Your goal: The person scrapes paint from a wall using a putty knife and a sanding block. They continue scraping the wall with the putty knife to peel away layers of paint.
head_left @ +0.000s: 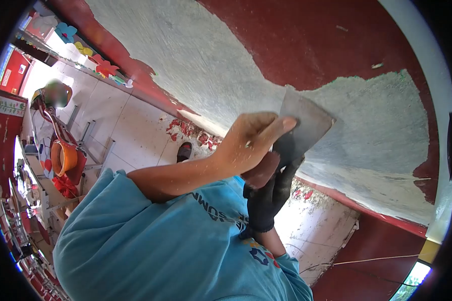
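A broad, grey metal scraper (309, 120) is held up against the partly stripped wall (371, 118). My bare left hand (253, 143) has its thumb and fingers closed on the blade's near edge. Below it, my right hand (281, 185), in a black glove, grips the scraper's lower end. A blurred reddish-brown rounded piece (262, 173) shows between my hands; whether it is the handle cannot be made out. Grey patches on the wall border remaining dark red paint (306, 45). Pale specks show around my left forearm.
Red paint flakes (191, 131) litter the tiled floor (138, 128) by the wall's foot. On the left are a person (52, 95), an orange container (65, 156) and metal frames (105, 150). Paper flowers (65, 32) hang at upper left. A thin cable (366, 260) runs at lower right.
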Demonstrator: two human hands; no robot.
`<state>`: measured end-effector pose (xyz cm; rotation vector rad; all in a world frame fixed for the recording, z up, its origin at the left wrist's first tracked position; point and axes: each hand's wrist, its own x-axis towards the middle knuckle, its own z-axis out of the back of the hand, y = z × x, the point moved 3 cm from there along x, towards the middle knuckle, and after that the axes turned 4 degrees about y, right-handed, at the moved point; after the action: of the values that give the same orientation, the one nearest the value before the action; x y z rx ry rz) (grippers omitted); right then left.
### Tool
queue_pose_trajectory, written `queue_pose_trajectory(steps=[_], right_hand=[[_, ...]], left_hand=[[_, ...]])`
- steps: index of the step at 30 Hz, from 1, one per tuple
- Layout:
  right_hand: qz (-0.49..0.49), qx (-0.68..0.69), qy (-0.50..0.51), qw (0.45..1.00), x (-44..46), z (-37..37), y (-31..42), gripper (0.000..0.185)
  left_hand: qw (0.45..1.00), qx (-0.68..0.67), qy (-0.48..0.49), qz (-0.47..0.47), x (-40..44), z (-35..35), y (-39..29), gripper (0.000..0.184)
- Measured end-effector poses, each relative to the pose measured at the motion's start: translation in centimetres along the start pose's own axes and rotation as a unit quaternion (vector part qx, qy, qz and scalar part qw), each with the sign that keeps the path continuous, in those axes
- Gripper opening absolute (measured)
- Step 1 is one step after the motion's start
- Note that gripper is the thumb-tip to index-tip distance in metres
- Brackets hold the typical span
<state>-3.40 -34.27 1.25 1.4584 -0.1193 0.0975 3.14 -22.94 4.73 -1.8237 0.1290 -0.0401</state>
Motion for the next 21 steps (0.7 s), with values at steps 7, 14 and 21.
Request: queue_pose_trajectory(steps=[7, 14, 21], right_hand=[[0.022, -0.063, 0.016, 0.998, 0.0, 0.2, -0.5, 0.056], [0.034, -0.124, -0.008, 0.992, 0.8, 0.1, 2.3, 0.057], [-0.039, -0.015, 0.024, 0.999, -0.1, -0.2, 1.8, 0.055]], left_hand=[[0.999, -0.052, 0.0, 0.007, 0.1, -0.1, -1.1, 0.031], [0.993, -0.116, 0.009, -0.019, 0.7, -0.7, -1.6, 0.03], [0.998, -0.035, -0.005, 0.055, 0.1, 0.3, -1.2, 0.028]])
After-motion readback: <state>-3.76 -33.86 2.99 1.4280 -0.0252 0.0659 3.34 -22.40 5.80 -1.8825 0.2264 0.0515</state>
